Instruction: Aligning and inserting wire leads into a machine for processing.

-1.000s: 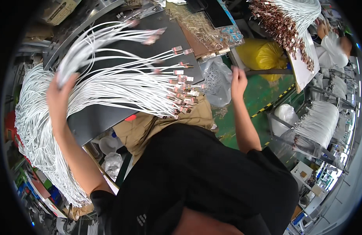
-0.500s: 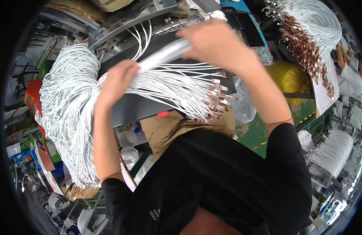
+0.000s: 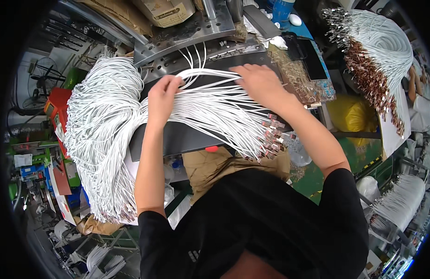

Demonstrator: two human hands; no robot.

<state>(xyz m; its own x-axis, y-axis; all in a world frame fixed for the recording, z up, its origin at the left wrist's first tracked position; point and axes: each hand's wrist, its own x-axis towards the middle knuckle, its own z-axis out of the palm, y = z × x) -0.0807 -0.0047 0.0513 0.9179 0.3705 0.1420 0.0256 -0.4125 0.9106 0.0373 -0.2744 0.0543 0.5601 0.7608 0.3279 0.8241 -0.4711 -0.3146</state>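
A thick fan of white cables (image 3: 215,109) lies across the dark work surface, ending at the right in small metal-tipped connectors (image 3: 273,139). My left hand (image 3: 163,96) is closed, thumb and fingers pinching several of the upper cables. Those raised cables (image 3: 203,72) arch over to my right hand (image 3: 264,86), whose fingers close on their far stretch; its fingertips are slightly blurred. The cable ends under my right palm are hidden. From the fan's left end, a large heap of white cables (image 3: 101,116) hangs over the table's left side.
A perforated metal fixture (image 3: 182,39) stands behind the surface, with a few loose cables upright before it. Toward the back right lie a black flat device (image 3: 312,60) and a blue container (image 3: 283,10). More coiled cables (image 3: 382,39) and a yellow bag (image 3: 352,114) are farther right.
My right hand has come nearer and lower. The cables between my hands, a straight blurred bundle before, now bow in an arch. The whole view has shifted slightly.
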